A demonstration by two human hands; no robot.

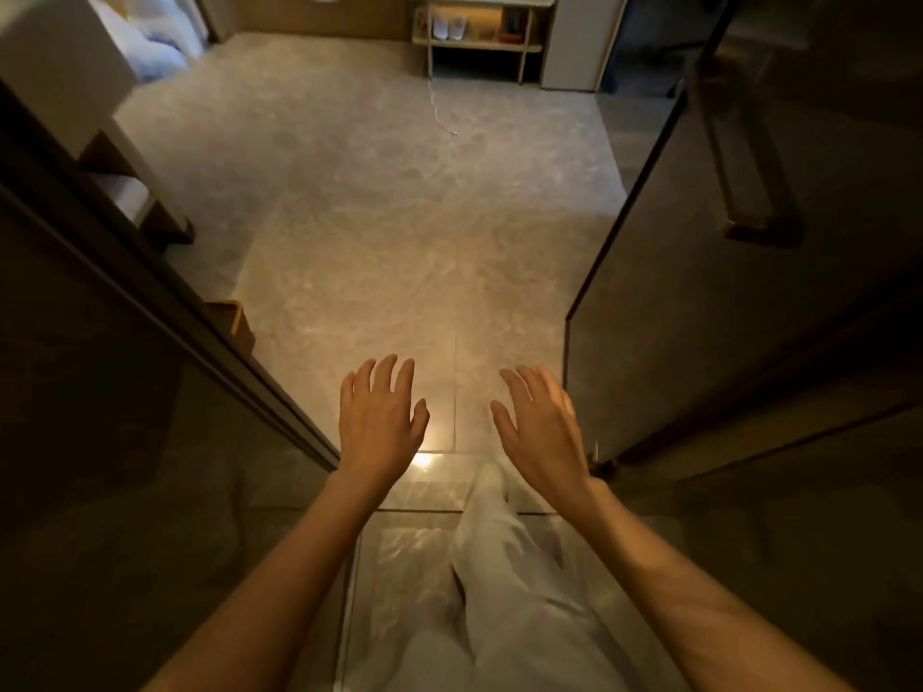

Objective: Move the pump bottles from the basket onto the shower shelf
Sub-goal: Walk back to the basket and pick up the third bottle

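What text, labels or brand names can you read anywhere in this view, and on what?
None can be read.
Items on the far wooden shelf are too small and blurred for any label.
Left hand and right hand are empty; no bottle labels are in view.

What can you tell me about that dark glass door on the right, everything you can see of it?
The glass door is a tall pane of dark, smoky, see-through glass with a thin dark edge, swung open so its near edge stands by the right hand. A long dark bar handle is fixed to it. Its bottom corner meets the pale tiled floor. Whether the hand touches it cannot be told.
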